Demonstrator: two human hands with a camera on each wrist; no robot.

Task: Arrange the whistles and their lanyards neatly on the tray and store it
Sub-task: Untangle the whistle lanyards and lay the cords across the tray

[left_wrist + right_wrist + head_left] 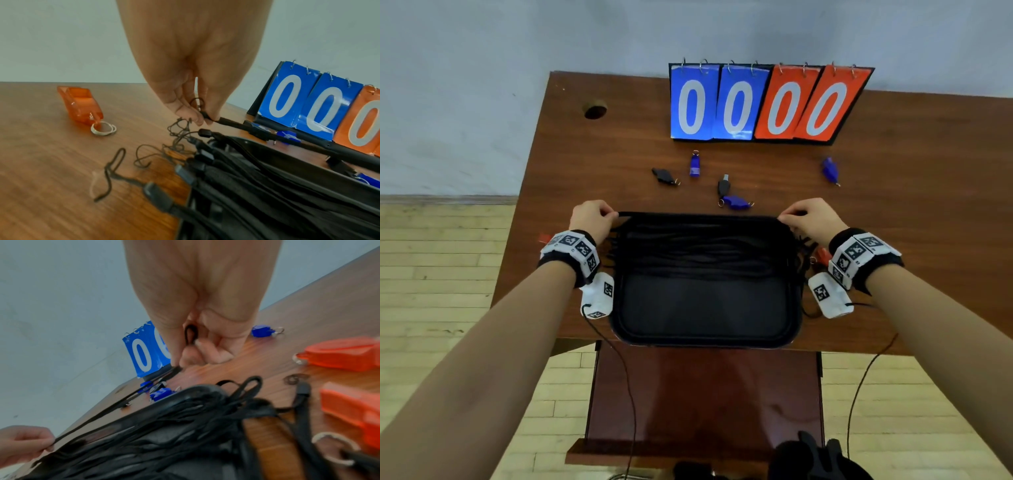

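Both hands, left (pixel 592 216) and right (pixel 813 217), pinching one flat black woven lanyard (pixel 698 214) taut; black plastic tray (pixel 705 337) mostly hidden under blurred, tangled cords.

whistles (pixel 723 186) and scoreboard (pixel 767 102) crowd beyond tray (pixel 795 308).

Even soft daylight; wrist views motion-blurred, edges warped.

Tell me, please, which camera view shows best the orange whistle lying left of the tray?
The left wrist view: the orange whistle lies whole on the table, its split ring plain. In the head view only a sliver peeks beyond the left hand. The right wrist view misses it; the orange whistles there lie by the right hand.
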